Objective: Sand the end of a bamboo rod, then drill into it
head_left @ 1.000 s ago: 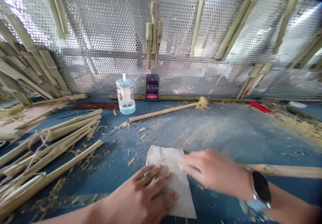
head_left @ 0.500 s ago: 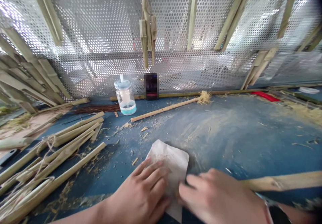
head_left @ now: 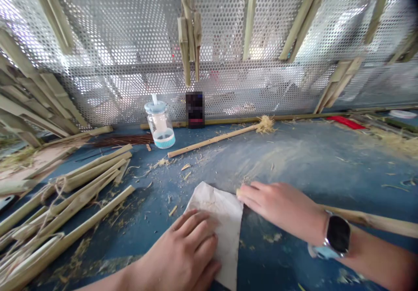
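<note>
A creased sheet of white paper (head_left: 227, 212) lies on the blue tabletop in front of me. My left hand (head_left: 191, 243) rests flat across the paper's left part, palm down, its fingers stretched out. To the right, my right hand (head_left: 271, 206) is closed around a bamboo stick (head_left: 375, 219). The stick's pale tip pokes out past my fingers at the paper's right edge, and its longer end runs out to the right behind my wrist. A watch (head_left: 338, 234) is on my right wrist. The underside of my grip is hidden.
Tied bamboo sticks (head_left: 75, 199) lie at left. A lidded clear cup (head_left: 160, 127) stands near the perforated metal screen (head_left: 222, 34), beside a blurred dark object (head_left: 195, 110). A thin stick with a frayed end (head_left: 212, 141) lies ahead; a red strip (head_left: 346, 122) is at far right.
My right hand has moved up and forward from the paper's lower right side, bringing the bamboo stick's tip to the paper's edge. My left hand stays on the paper.
</note>
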Demonstrator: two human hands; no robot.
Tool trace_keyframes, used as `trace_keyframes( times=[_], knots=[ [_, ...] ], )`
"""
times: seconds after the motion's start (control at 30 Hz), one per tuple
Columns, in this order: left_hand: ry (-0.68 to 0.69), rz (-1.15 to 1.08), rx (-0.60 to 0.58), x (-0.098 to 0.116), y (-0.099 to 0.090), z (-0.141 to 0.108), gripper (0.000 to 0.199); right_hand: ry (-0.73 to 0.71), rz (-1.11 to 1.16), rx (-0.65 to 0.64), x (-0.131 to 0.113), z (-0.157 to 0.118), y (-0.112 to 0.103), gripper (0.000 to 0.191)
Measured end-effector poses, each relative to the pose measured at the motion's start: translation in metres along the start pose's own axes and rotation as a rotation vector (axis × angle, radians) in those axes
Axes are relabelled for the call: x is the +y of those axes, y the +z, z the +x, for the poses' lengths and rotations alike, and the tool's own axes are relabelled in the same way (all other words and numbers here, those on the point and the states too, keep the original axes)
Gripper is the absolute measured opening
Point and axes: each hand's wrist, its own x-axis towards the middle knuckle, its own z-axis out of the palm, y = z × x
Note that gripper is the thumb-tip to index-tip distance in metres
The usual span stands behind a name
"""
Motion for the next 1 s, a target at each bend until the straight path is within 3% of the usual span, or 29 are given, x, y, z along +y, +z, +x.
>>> trace_keyframes(
  times=[0.07,0.2,0.27,0.43,0.53,0.63,0.73,0.87,0.93,1.0],
  knots=[
    [-0.01,0.007,0.024,0.0,0.002,0.0,0.02,-0.033,-0.006,0.043,-0.001,-0.002,-0.002,0.019],
    [0.014,0.026,0.022,0.0,0.002,0.001,0.021,-0.173,0.155,0.155,-0.03,-0.012,-0.002,0.016],
    [0.023,0.042,0.018,0.0,0.001,0.002,0.022,-0.132,0.172,0.124,-0.033,-0.011,0.0,0.015],
    [0.041,0.069,0.06,-0.002,0.003,0.0,0.021,0.058,-0.051,-0.022,-0.009,-0.002,-0.004,0.017],
    [0.051,0.083,0.074,-0.003,0.003,0.001,0.021,0.002,-0.031,0.067,-0.02,-0.009,-0.008,0.026],
    [0.052,0.086,0.04,-0.004,0.0,0.002,0.021,-0.117,0.113,0.165,-0.04,-0.014,-0.004,0.02],
    [0.044,0.087,0.04,-0.002,-0.003,0.003,0.021,-0.018,0.1,0.092,-0.032,-0.007,0.001,0.005],
    [0.052,0.1,0.069,-0.001,-0.003,0.003,0.022,0.214,-0.079,-0.015,-0.007,0.001,-0.005,0.011],
    [0.055,0.11,0.076,-0.001,-0.002,0.004,0.022,0.212,-0.092,0.004,-0.012,-0.003,-0.01,0.016],
    [0.045,0.114,0.079,-0.002,-0.003,0.004,0.022,0.105,-0.008,0.065,-0.025,-0.008,-0.011,0.021]
  ],
)
